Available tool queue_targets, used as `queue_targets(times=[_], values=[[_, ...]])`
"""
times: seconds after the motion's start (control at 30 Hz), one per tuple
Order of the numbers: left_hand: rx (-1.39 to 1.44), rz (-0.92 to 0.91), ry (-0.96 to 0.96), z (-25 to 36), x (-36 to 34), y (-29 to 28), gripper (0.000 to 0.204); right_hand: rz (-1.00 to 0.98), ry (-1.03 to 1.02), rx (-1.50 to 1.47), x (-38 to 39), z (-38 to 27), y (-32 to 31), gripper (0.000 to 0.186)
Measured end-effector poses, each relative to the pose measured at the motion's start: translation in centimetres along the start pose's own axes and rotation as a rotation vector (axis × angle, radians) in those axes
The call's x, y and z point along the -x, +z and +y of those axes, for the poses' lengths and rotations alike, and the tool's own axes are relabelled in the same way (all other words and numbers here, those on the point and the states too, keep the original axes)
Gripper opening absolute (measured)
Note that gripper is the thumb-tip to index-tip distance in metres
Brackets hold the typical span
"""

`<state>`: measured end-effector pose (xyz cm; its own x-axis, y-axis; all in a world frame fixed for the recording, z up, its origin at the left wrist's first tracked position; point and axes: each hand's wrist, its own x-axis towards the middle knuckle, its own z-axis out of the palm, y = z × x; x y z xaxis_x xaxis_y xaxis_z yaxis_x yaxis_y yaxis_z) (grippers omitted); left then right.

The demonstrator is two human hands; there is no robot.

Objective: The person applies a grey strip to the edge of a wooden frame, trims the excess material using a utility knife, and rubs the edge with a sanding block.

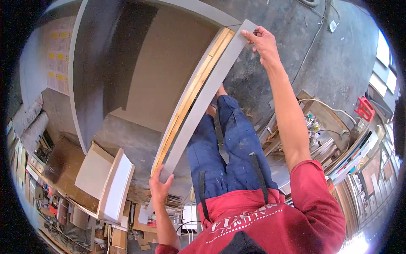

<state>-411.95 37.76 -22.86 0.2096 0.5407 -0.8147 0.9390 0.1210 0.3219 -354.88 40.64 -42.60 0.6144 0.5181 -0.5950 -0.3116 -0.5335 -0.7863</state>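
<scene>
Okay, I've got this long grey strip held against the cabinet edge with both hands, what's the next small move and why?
Probably press the grey strip sideways onto the bare wooden edge of the cabinet. The right hand pins its far end near the corner and the left hand holds the near end, yet a band of yellowish wood shows beside the strip along most of its length, so it seems not yet aligned.

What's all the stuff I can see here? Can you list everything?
Strip: one, grey, long, laid along the cabinet's front edge.
Cabinet: one, grey outside, brown inside, pale wood edge, upper left.
Small box panel: one, white and tan, lower left.
Floor: grey concrete, top right.
Crate: one, red, right.
Trousers: blue, centre.
Shirt: red, bottom.
Left hand: grip on the strip's near end.
Right hand: pinching the strip's far end.
</scene>
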Motion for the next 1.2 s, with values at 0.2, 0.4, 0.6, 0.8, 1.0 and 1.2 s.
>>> queue_targets(times=[0.2,0.4,0.6,0.8,1.0,1.2], values=[[0.013,0.083,0.118,-3.0,-2.7,2.7,0.061,0.102,-0.126,0.129,-0.1,-0.1,1.2,0.058],[0.046,0.123,0.164,-5.3,-4.8,4.8,0.064,0.177,-0.217,0.347,0.4,0.8,1.7,0.052],[0.058,0.046,0.124,-4.5,-5.3,4.7,0.065,0.243,-0.117,0.257,1.6,1.0,1.4,0.053],[0.050,0.056,0.166,-4.7,-5.6,4.8,0.066,0.227,-0.122,0.278,1.2,-0.3,2.0,0.048],[0.048,0.049,0.152,-5.2,-5.7,4.5,0.067,0.238,-0.118,0.231,1.0,0.2,1.7,0.049],[0.085,0.046,0.144,-5.2,-5.5,4.3,0.066,0.180,-0.078,0.058,0.6,0.5,1.5,0.048]])
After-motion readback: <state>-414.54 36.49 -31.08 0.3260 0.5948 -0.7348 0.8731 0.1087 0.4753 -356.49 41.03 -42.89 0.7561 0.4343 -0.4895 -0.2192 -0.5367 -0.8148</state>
